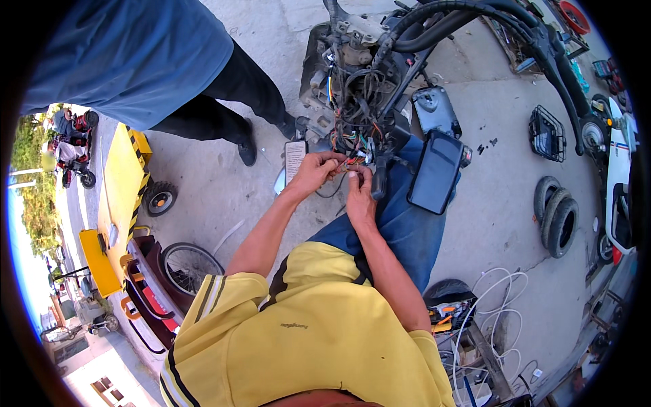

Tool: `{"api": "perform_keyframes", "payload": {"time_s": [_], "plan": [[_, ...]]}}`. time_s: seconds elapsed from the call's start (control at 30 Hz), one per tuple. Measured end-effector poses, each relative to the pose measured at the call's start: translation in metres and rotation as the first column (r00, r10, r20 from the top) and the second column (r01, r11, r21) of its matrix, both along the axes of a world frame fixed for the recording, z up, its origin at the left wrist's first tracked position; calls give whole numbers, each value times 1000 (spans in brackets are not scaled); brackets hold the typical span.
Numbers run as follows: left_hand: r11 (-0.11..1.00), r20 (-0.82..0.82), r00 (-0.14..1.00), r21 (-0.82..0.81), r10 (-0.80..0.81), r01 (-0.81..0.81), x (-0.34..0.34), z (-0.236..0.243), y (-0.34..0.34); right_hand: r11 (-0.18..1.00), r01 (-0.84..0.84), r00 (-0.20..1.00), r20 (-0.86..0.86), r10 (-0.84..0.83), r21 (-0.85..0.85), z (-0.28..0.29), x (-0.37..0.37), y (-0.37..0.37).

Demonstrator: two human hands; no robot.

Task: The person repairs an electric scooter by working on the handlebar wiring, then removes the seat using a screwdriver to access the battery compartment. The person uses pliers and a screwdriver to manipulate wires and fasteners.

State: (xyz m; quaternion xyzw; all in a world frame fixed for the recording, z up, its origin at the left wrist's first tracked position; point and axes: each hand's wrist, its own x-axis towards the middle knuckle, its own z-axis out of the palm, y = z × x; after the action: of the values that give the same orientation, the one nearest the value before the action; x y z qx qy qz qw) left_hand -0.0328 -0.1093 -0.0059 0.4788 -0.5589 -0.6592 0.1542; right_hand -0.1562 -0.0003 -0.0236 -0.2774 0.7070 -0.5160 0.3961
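Observation:
The dismantled scooter front (356, 74) stands before me, its tangled wiring exposed. My left hand (312, 173) pinches a small bunch of coloured wires (352, 161) at its lower part. My right hand (361, 193) is closed on the same wires, thumb and finger together; the exact connection is too small to make out. A pale rectangular object with a printed face (296, 154) is just behind my left hand. A black phone-like slab (432, 173) rests right of my hands on my jeans. A silver panel (437, 105) lies beyond it.
Another person's legs (251, 102) stand at upper left. A yellow cart (112, 190) and bicycle wheel (186, 268) are left. A black basket (546, 136) and stacked tyres (559, 227) lie right on the concrete. White hose (508, 298) coils by tools at lower right.

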Motion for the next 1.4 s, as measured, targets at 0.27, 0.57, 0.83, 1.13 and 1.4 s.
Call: {"api": "perform_keyframes", "payload": {"time_s": [0.27, 0.57, 0.83, 1.13, 1.4], "plan": [[985, -129, 989, 164, 75, -54, 4, 5, 3, 990, -105, 982, -148, 119, 97, -7, 1, 0], [984, 35, 998, -168, -50, 55, 5, -14, 9, 999, 13, 1000, -25, -14, -53, -18, 5, -2], [963, 23, 990, -238, 139, -129, 6, -37, 23, 998, 39, 997, 69, -35, -57, -18, 2, -1], [944, 7, 946, -67, 324, -323, 0, -40, 53, 994, 53, 994, 105, -43, -92, -24, 3, -1], [941, -87, 940, -40, 331, -335, -7, -50, 58, 1000, -25, 999, -30, 24, -17, -19, 1, -1]]}}
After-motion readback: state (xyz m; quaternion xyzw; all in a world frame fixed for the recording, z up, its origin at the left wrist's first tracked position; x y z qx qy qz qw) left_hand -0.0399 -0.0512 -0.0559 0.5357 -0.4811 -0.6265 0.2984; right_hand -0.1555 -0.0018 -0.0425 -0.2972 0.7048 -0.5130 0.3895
